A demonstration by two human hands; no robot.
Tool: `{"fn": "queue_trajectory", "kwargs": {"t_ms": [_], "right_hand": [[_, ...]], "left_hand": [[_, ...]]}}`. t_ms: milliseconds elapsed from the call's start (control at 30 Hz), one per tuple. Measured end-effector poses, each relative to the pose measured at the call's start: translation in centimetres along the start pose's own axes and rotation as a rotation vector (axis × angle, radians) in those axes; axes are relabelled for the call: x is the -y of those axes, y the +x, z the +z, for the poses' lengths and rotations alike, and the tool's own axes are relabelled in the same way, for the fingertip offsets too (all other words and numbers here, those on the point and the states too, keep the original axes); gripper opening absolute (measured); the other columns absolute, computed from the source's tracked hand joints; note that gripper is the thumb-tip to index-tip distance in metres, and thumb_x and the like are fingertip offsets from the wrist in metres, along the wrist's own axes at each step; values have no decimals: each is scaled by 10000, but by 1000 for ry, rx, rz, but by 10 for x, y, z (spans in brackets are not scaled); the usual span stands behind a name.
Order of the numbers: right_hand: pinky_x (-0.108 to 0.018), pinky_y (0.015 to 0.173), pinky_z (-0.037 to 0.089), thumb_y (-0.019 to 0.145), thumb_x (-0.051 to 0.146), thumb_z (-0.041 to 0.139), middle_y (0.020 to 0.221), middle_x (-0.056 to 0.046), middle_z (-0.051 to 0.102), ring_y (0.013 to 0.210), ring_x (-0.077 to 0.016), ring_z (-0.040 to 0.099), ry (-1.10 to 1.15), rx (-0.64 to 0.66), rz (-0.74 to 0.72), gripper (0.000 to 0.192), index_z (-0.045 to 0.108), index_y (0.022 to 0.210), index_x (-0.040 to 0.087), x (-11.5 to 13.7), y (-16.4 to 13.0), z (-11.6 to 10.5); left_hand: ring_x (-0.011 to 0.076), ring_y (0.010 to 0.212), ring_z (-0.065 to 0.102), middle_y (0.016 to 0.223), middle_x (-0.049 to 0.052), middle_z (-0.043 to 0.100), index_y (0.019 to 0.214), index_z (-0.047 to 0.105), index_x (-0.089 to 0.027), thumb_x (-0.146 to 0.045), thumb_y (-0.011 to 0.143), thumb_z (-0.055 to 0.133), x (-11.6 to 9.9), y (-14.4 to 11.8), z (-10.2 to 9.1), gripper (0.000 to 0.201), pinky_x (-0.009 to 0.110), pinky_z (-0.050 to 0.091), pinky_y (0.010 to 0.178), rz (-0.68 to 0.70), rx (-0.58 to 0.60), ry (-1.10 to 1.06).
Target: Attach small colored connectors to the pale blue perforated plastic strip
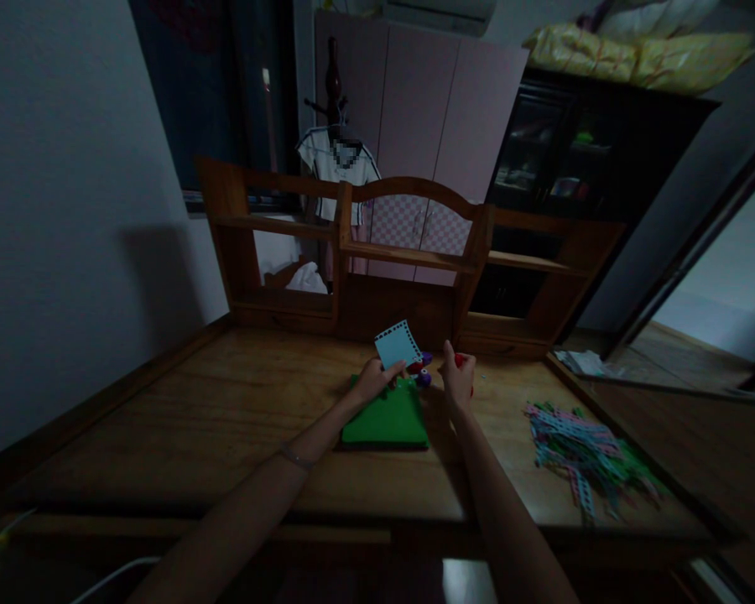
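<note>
My left hand (372, 379) pinches the lower edge of a light blue paper square (395, 343), which is tilted above the table. Small dark notches or holes run along its upper and right edges. Under that hand lies a bright green, flat, block-like thing (387, 419). To its right, my right hand (458, 379) is closed around a small red thing (459, 359); the fingers cover most of it, so its kind is unclear. Between the hands, small purple things (424, 379) and a red one lie at the green thing's far edge.
A tangled pile of pink, blue and green perforated strips (582, 449) lies at the right of the wooden table (182, 419). A low wooden shelf unit (403, 298) stands along the back edge. A wall (69, 210) borders the left side.
</note>
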State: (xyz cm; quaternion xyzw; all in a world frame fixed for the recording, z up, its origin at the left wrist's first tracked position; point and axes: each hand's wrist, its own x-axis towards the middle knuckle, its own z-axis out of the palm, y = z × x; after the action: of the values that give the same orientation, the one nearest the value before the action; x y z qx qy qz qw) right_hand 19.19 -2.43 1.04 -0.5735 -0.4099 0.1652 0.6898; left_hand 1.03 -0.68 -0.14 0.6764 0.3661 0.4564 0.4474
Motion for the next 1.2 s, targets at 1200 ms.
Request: {"fn": "queue_trajectory", "kwargs": {"t_ms": [1200], "right_hand": [[-257, 572, 456, 726, 505, 584, 701, -37, 643, 637, -166, 595, 188, 129, 47, 333, 575, 774, 176, -4, -4, 3]], "left_hand": [[116, 472, 549, 529, 53, 593, 689, 662, -102, -538, 778, 453, 11, 8, -9, 491, 204, 397, 485, -45, -266, 166]]}}
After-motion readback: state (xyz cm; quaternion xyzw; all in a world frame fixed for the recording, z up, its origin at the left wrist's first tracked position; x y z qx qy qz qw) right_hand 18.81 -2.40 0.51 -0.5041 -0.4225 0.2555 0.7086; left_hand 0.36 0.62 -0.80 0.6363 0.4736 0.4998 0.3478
